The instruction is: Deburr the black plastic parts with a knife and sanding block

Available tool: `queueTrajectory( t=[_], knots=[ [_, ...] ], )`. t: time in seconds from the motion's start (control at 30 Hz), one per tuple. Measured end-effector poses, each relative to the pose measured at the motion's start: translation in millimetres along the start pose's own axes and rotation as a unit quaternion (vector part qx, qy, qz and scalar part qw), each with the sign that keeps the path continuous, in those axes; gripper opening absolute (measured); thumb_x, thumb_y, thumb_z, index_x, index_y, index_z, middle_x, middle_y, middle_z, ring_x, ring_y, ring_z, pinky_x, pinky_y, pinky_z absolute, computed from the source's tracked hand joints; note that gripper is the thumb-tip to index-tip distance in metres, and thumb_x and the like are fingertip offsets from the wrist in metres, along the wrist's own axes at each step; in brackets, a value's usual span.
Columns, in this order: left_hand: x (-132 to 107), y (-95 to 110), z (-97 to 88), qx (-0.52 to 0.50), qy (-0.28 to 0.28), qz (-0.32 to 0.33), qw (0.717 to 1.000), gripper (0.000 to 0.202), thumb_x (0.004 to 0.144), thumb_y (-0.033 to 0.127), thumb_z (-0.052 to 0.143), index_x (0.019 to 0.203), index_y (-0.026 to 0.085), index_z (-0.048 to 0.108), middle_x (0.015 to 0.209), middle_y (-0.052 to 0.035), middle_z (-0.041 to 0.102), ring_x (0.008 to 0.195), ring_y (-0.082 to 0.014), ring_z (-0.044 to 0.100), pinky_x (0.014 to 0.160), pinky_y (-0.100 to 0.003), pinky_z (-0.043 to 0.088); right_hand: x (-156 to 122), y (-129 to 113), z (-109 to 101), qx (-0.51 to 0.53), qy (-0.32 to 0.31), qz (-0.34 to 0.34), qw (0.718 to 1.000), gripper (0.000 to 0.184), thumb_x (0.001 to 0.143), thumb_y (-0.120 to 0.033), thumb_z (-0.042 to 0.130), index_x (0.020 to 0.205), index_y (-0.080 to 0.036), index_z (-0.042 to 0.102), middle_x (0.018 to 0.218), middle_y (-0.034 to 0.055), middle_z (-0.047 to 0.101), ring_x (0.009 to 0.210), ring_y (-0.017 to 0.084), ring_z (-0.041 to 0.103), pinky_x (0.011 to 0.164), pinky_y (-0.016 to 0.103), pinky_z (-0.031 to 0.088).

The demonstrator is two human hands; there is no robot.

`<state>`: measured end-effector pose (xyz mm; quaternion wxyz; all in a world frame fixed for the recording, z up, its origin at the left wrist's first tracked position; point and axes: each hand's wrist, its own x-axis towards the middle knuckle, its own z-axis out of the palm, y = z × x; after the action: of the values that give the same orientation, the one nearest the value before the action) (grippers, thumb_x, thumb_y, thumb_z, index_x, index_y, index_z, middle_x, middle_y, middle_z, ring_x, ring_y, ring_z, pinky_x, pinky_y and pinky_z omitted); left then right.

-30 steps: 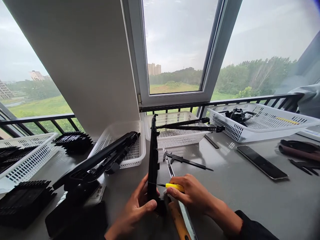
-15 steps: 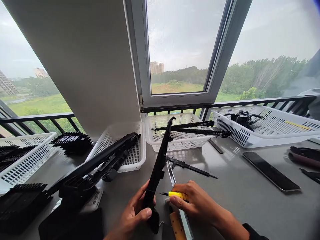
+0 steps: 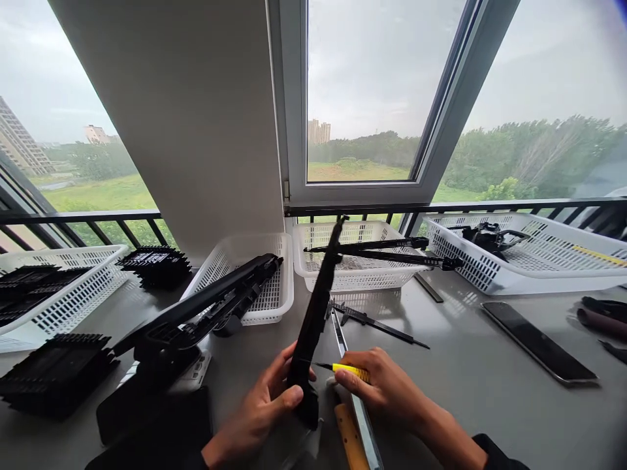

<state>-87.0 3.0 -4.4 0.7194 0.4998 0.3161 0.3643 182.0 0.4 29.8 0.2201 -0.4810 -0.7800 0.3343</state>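
My left hand (image 3: 272, 395) is closed around the lower end of a long black plastic part (image 3: 313, 320), which stands tilted with its narrow, hooked end pointing away from me. Its lower end shows a smooth rounded face beside my thumb. In my right hand (image 3: 385, 385) is a yellow-handled knife (image 3: 345, 371), gripped between thumb and fingers. Its dark, thin tip points left at the lower part of the black piece, close to my left fingertips; whether they touch I cannot tell. Below my right hand lie a metal ruler-like bar (image 3: 366, 431) and a tool with a wooden handle (image 3: 350, 437).
A caliper (image 3: 375, 321) and a phone (image 3: 539, 343) rest on the grey table. White baskets (image 3: 289, 307) line the window side, several holding black parts. Larger black long parts (image 3: 206, 307) lean across one basket at left, near stacked black pieces (image 3: 59, 372).
The black part has turned slightly about its length and shifted a little in my left hand's grip. The knife tip has come nearer its surface. My view has swung slightly left.
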Motion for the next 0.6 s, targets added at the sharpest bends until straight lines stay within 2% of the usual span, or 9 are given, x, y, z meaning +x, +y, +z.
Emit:
queueTrajectory(
  t=[0.17, 0.27, 0.4, 0.5, 0.6],
  knots=[
    [1, 5, 7.2, 0.028, 0.038, 0.021, 0.999, 0.081, 0.091, 0.051, 0.079, 0.159, 0.031, 0.040, 0.124, -0.0097, 0.068, 0.117, -0.0280, 0.064, 0.100, -0.041, 0.050, 1, -7, 3, -0.007, 0.011, 0.016, 1.000, 0.068, 0.107, -0.075, 0.031, 0.070, -0.020, 0.048, 0.067, -0.0031, 0.047, 0.062, 0.013, 0.042, 0.065, 0.030, 0.025],
    [-1, 9, 10.5, 0.026, 0.028, 0.015, 0.999, 0.090, 0.088, 0.054, 0.082, 0.160, 0.029, 0.035, 0.122, -0.0100, 0.068, 0.116, -0.0293, 0.064, 0.100, -0.044, 0.051, 0, -7, 6, -0.029, -0.001, 0.010, 1.000, 0.067, 0.107, -0.074, 0.032, 0.071, -0.020, 0.048, 0.067, -0.0033, 0.047, 0.061, 0.012, 0.040, 0.066, 0.031, 0.026],
    [-2, 8, 10.3, 0.025, 0.014, 0.019, 0.999, 0.084, 0.089, 0.053, 0.081, 0.159, 0.030, 0.040, 0.123, -0.0090, 0.066, 0.119, -0.0288, 0.063, 0.105, -0.046, 0.048, -2, -3, 8, -0.041, 0.014, 0.022, 0.999, 0.065, 0.107, -0.073, 0.035, 0.074, -0.020, 0.053, 0.067, -0.0023, 0.051, 0.063, 0.013, 0.042, 0.067, 0.030, 0.027],
    [0, 3, 7.8, 0.020, 0.012, 0.017, 1.000, 0.083, 0.089, 0.054, 0.081, 0.158, 0.031, 0.043, 0.123, -0.0090, 0.067, 0.116, -0.0280, 0.063, 0.102, -0.045, 0.049, -2, -1, 8, -0.028, 0.018, 0.023, 0.999, 0.066, 0.106, -0.074, 0.035, 0.074, -0.020, 0.054, 0.069, -0.0016, 0.053, 0.065, 0.014, 0.044, 0.068, 0.030, 0.029],
    [3, -3, 4.0, 0.019, 0.009, 0.022, 1.000, 0.084, 0.088, 0.054, 0.082, 0.159, 0.032, 0.043, 0.120, -0.0082, 0.067, 0.113, -0.0275, 0.064, 0.099, -0.044, 0.050, -1, -2, 7, 0.001, 0.010, 0.024, 1.000, 0.067, 0.105, -0.076, 0.034, 0.072, -0.020, 0.051, 0.067, -0.0027, 0.048, 0.063, 0.014, 0.042, 0.065, 0.029, 0.027]
  ],
)
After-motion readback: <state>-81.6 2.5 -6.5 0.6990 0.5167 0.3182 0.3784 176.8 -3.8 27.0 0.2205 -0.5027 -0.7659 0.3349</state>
